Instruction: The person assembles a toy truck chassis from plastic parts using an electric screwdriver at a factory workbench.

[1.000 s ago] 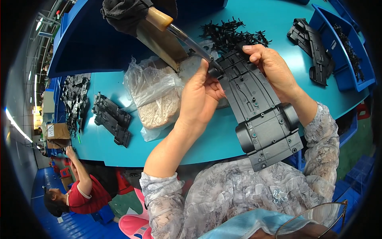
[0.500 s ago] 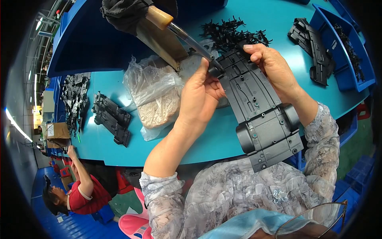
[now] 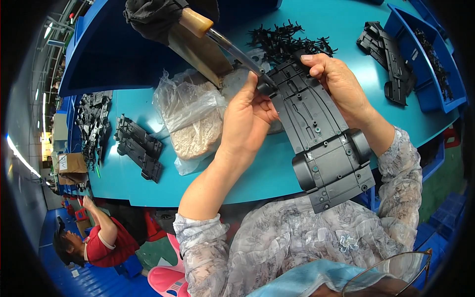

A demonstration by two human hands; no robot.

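Note:
Both my hands hold a black plastic toy-car chassis [image 3: 309,119] tilted above the table, its far end raised. My left hand [image 3: 245,121] is closed on the far left corner, thumb on top beside a wheel mount. With thumb and fingers, my right hand [image 3: 344,89] grips the far right edge. A metal-shafted tool with a wooden handle [image 3: 196,22] slants down from the upper left, and its tip end meets the chassis's far left corner by my left thumb. Whether the tip touches the plastic I cannot tell. Black cloth [image 3: 153,22] covers the tool's upper end.
A plastic bag of pale material [image 3: 198,131] lies left of my left hand. Beyond the chassis is a heap of small black parts [image 3: 287,39]. More chassis [image 3: 138,146] lie left and right. A blue bin [image 3: 435,74] stands right; a co-worker [image 3: 106,237] sits far left.
The chassis and both hands have shifted very slightly to the left, and the tool with them. My grip stays the same. The co-worker's arm has lowered a little.

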